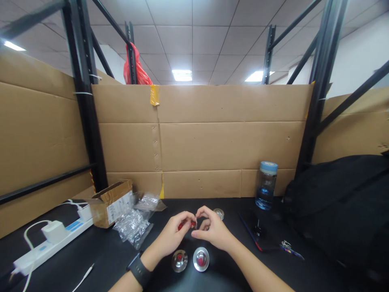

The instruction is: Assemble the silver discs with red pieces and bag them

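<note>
A person's two bare hands meet over a black table (164,280), low in the center of the frame. The left hand (170,237) has its fingers closed on a red part (181,226), mostly hidden by the grip. Beside it, the right hand (214,230) curves its thumb and forefinger around a thin, shiny piece (196,221), seen nearly edge-on; whether those fingers pinch it or merely frame it, the picture cannot tell.

Both parts look light and rigid. The red one, likely hard and smooth, would sit best between thumb and fingertips at its sides; the shiny one, probably slick metal, calls for a light pinch on opposite edges, since a one-sided hold could let it tip or slip. Neither looks especially fragile, though the thin piece might bend under a hard squeeze.

Just below the hands, two round metal pieces with red centers, one at left (179,260) and one at right (201,259), lie side by side. A clear disc (219,213) lies behind the right hand.
</note>
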Demonstrator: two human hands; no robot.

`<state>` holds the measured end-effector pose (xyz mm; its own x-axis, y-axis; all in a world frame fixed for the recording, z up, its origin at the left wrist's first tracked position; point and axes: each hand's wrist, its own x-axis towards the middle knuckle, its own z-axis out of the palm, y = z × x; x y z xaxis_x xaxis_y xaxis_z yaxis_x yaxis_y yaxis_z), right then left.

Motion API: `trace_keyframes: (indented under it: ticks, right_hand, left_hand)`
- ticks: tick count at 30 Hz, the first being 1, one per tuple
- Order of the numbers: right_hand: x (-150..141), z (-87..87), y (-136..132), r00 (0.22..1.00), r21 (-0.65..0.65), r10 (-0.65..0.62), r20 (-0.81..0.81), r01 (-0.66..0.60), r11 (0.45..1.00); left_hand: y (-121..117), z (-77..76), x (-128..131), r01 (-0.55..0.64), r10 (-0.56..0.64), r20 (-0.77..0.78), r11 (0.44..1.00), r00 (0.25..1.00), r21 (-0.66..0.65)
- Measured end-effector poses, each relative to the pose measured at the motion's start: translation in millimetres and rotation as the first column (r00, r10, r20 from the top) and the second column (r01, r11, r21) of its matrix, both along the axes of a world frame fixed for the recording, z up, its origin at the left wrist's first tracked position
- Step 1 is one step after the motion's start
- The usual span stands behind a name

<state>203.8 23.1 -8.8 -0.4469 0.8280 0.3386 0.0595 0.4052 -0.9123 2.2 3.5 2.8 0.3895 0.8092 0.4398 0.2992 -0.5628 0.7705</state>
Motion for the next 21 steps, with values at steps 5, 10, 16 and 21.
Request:
trace_keyframes:
  ticks: [5, 10, 16, 21]
  right_hand:
    - [10, 0.8, 10, 0.998, 0.054, -0.063, 0.016, 0.062, 0.997]
    - [29, 0.4, 31, 0.961, 0.125, -0.272, 0.047, 0.264, 0.956]
    - [64, -6.3, 54, 0.793, 0.34, -0.545, 0.271, 0.451, 0.825]
    - [81, -19.6, 64, 0.68, 0.348, -0.575, 0.455, 0.458, 0.818]
  left_hand:
    - [4, -4.0, -2, -0.142, 0.154, -0.117, 0.984, 0.981, 0.107]
    - [14, -12.7, -13, -0.233, 0.31, -0.317, 0.938, 0.896, 0.258]
    - [20, -20.6, -24, -0.261, 0.356, -0.431, 0.928, 0.829, 0.265]
    - [21, -23.0, -25, -0.268, 0.358, -0.485, 0.932, 0.798, 0.245]
